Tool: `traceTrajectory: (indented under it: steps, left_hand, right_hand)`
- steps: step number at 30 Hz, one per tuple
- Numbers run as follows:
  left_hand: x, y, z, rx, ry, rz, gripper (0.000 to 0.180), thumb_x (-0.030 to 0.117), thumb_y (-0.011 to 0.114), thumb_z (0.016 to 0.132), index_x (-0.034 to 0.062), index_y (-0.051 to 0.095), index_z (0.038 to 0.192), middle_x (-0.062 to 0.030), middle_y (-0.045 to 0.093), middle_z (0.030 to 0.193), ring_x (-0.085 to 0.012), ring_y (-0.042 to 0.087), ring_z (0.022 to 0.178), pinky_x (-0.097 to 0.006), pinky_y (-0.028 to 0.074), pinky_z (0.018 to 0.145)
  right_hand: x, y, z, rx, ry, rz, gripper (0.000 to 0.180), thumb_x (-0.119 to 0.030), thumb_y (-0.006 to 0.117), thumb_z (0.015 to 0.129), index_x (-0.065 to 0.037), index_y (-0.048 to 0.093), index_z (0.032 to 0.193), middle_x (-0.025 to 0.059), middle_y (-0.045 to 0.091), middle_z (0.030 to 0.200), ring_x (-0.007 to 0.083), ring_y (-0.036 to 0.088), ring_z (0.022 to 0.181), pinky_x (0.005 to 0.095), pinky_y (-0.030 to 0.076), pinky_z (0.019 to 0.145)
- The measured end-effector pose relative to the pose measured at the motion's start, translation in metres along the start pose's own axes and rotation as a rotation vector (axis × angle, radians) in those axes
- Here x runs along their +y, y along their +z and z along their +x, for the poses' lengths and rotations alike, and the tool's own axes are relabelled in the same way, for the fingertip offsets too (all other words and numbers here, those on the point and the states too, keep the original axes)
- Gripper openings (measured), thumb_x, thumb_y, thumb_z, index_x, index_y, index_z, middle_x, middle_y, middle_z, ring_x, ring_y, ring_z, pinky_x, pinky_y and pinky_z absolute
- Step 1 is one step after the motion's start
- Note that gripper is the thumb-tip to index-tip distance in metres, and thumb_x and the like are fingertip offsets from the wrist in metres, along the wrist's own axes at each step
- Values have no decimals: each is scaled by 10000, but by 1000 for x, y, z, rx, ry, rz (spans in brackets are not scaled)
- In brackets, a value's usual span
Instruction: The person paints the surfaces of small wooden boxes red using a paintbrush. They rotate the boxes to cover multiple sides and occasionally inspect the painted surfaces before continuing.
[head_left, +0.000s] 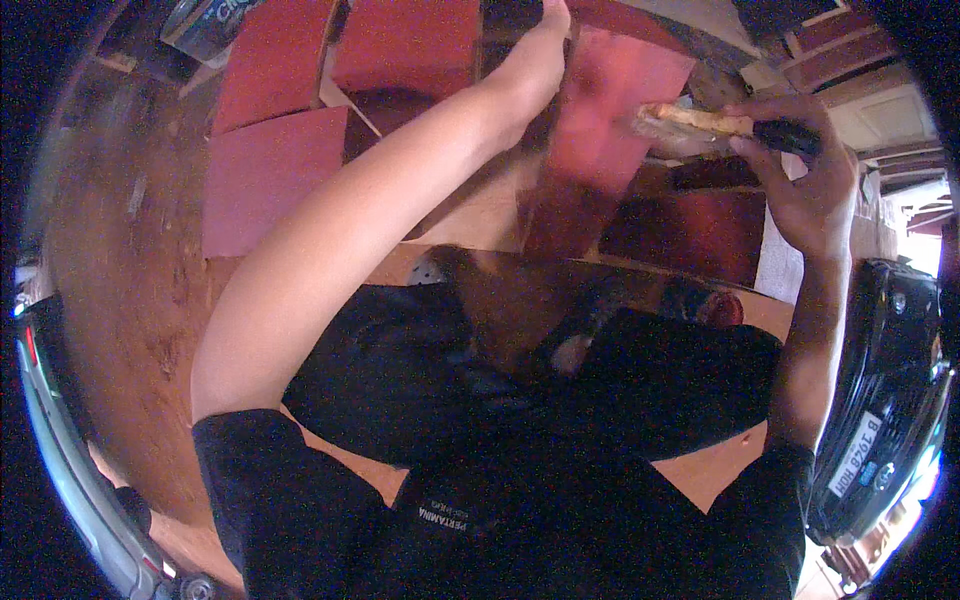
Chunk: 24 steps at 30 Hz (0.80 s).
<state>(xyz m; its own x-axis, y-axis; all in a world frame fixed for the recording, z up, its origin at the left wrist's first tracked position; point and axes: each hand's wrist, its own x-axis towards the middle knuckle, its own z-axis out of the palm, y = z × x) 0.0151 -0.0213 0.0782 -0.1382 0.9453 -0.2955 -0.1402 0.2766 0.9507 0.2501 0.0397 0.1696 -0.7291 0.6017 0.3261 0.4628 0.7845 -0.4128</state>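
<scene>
Between the thumb and fingers of my right hand (810, 180) is a flat, brush-like tool (695, 120). Its handle is black, and its blurred head is tan with a greyish edge. The head is over the right side of a long red panel (600, 110); I cannot tell whether it touches. My left arm stretches across the red pieces to the top edge, where my left hand (556, 14) is mostly cut off beside that panel. Its fingers are out of view.
Several more red pieces lie left of the long panel, among them a red board (405, 45) and a pinkish-red board (275, 180). A brown wooden surface (110, 200) extends at left. A black car (870, 400) stands at right. A container (210, 25) is at the upper left.
</scene>
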Motion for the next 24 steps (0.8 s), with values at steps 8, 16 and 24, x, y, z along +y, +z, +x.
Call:
traceTrajectory:
  steps: [8, 16, 24]
  left_hand:
    - [15, -8, -17, 24, -134, -18, 868, 715, 64, 886, 116, -56, 1502, -156, -82, 1562, -303, -57, 1447, -487, 10, 1160]
    - [2, -23, 17, 65, -102, -40, 939, 752, 88, 863, 73, -32, 1500, -188, -50, 1559, -297, -16, 1451, -450, 16, 1161]
    - [9, -20, 17, 54, -124, -32, 923, 741, 94, 873, 77, -41, 1500, -190, -52, 1559, -293, -15, 1452, -445, 19, 1161]
  right_hand:
    - [-10, 11, 10, -306, -355, 218, 184, -23, 717, 782, -27, 605, 928, 92, 676, 955, 195, 668, 865, 302, 535, 742]
    - [-2, 88, 6, -849, -166, 117, 213, -113, 680, 780, -91, 582, 968, 139, 649, 853, 368, 633, 803, 442, 485, 692]
    - [29, 142, -20, -1038, -293, 36, 275, -173, 637, 825, -127, 554, 1083, 202, 639, 819, 410, 618, 815, 503, 500, 714]
